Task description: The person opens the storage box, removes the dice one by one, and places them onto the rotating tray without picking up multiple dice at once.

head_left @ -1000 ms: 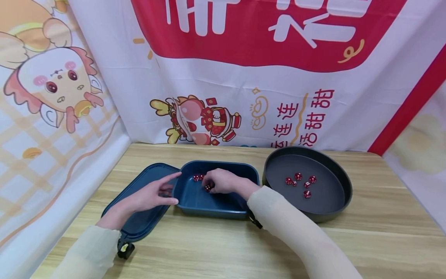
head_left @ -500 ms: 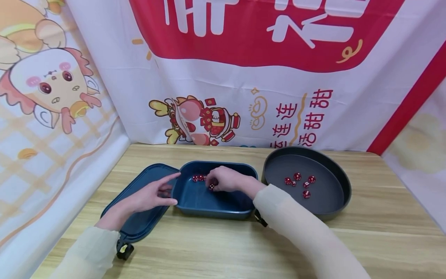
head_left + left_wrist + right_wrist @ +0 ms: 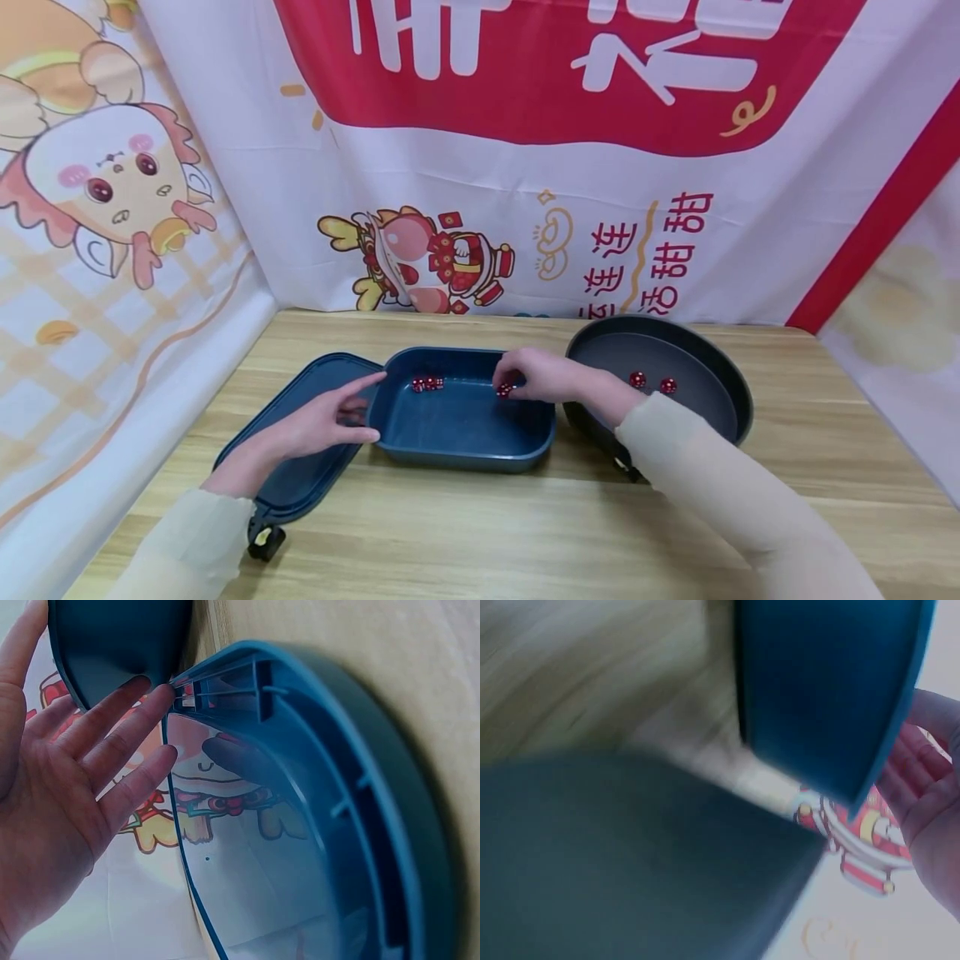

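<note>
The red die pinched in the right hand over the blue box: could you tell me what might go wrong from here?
The right hand pinches the die only at its fingertips, so it may slip and bounce off. The forearm lies across the round tray, and could nudge it and scatter the dice inside.

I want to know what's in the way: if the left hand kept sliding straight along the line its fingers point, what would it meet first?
The left hand lies on the blue lid, fingers pointing right. Going straight on, it would probably first press against the near left wall of the blue container, which its fingertips already seem to touch; depth is unclear.
</note>
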`<state>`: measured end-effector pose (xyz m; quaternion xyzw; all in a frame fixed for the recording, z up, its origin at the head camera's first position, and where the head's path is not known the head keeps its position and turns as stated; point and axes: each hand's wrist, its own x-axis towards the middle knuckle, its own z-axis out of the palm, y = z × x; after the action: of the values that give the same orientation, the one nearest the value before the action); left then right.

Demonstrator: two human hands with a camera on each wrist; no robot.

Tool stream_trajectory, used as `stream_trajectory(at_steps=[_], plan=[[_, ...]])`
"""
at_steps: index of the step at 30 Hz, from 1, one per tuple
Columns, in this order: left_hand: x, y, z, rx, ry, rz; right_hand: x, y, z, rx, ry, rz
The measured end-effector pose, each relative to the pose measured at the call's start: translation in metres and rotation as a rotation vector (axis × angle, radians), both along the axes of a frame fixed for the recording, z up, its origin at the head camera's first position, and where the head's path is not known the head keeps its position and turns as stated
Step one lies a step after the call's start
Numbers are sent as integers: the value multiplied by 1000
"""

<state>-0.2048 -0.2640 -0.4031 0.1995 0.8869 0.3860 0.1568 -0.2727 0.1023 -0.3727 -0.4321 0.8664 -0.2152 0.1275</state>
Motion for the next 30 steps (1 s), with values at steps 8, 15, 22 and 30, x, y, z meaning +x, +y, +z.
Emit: stream_trajectory(at_steps=[8,15,22,30], plan=[[0,0,1,-13,-7,9,5,48,15,-111,29,-48],[0,0,1,-11,-7,2,12,86,19,-120,76,-139],[0,0,1,-7,-12,3,21,123,8,-83,61,-224],[0,0,1,-8,-7,3,29,151,-13,-30,100,-274]])
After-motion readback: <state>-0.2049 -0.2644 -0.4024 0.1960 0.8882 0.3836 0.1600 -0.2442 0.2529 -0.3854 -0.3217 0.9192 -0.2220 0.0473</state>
